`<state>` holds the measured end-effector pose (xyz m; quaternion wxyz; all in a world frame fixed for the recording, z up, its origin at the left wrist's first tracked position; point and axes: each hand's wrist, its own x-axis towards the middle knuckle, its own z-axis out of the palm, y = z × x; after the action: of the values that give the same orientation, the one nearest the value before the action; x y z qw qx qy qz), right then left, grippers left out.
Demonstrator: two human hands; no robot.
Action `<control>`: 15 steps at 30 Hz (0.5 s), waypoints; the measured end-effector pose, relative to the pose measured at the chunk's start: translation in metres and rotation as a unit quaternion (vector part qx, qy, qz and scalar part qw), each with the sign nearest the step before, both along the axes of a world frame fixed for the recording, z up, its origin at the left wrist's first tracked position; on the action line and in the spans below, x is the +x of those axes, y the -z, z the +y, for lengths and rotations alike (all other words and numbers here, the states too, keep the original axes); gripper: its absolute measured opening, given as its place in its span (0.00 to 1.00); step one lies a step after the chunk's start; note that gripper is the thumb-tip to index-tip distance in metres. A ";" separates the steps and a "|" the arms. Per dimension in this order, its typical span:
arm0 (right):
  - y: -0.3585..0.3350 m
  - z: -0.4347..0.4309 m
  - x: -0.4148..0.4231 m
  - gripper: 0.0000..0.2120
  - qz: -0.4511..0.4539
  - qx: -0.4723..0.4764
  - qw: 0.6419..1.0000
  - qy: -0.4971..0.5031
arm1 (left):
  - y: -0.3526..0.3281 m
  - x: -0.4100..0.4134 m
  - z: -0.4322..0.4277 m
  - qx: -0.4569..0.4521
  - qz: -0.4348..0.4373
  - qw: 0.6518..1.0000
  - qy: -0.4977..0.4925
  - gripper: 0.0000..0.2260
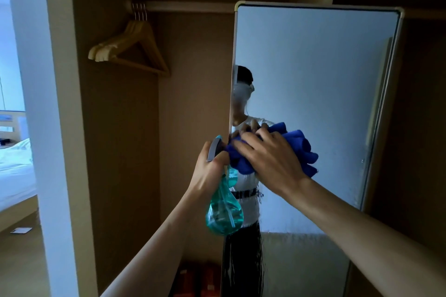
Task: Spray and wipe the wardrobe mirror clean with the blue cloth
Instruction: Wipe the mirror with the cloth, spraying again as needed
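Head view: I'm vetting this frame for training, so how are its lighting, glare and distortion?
Head view: dim brown wardrobe interior, cold bright daylight over the white bed at left; head view: tall framed mirror reflects pale wall without harsh glare, wet streaks under the bunched blue cloth; wide lens bows the mirror's edges.

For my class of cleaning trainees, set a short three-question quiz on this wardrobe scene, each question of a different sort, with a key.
1. Multiple choice: what does the left hand grip? A) a sponge B) a translucent teal spray bottle C) a brush.
2. True or false: the right hand holds the crumpled blue cloth against the tall pale-framed wardrobe mirror.
3. Fill in: the pale wooden hangers hang from a ____ left of the mirror.
Key: 1 B; 2 true; 3 rail.
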<state>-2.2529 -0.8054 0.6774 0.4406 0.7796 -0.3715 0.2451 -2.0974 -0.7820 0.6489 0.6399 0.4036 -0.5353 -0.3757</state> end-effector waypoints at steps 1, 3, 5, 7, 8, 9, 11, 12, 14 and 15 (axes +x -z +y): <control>-0.007 -0.001 0.001 0.20 -0.011 -0.008 1.000 0.001 | 0.001 0.000 0.000 0.000 -0.004 1.000 -0.001 0.15; -0.025 -0.004 0.000 0.21 -0.030 -0.032 0.999 0.003 | 0.005 0.001 -0.002 0.001 -0.015 1.000 -0.009 0.14; -0.042 -0.005 -0.002 0.22 -0.043 -0.045 0.998 -0.001 | 0.008 0.002 -0.004 0.001 -0.033 0.999 -0.019 0.18; -0.050 -0.006 -0.002 0.25 -0.058 -0.043 0.997 -0.001 | 0.012 0.002 -0.006 -0.005 -0.056 0.998 -0.030 0.20; -0.050 -0.007 -0.002 0.25 -0.061 -0.041 0.997 -0.003 | 0.015 0.002 -0.006 -0.005 -0.067 0.997 -0.036 0.20; -0.048 -0.008 -0.002 0.25 -0.058 -0.040 0.997 -0.007 | 0.019 0.001 -0.006 0.000 -0.074 0.996 -0.039 0.19; -0.037 -0.009 -0.003 0.23 -0.045 -0.040 0.998 -0.015 | 0.028 0.000 -0.005 0.008 -0.078 0.996 -0.042 0.20; -0.030 -0.010 -0.004 0.22 -0.041 -0.037 0.998 -0.018 | 0.031 -0.001 -0.005 0.009 -0.076 0.996 -0.040 0.20; -0.012 -0.009 -0.005 0.20 -0.037 -0.018 0.999 -0.020 | 0.036 -0.002 -0.006 0.015 -0.072 0.996 -0.040 0.19; -0.001 -0.008 -0.005 0.20 -0.033 -0.008 0.999 -0.021 | 0.037 -0.002 -0.007 0.019 -0.071 0.996 -0.040 0.19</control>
<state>-2.2576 -0.8137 0.6780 0.4293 0.7752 -0.3673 0.2824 -2.0990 -0.7894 0.6120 0.6071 0.4625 -0.5556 -0.3298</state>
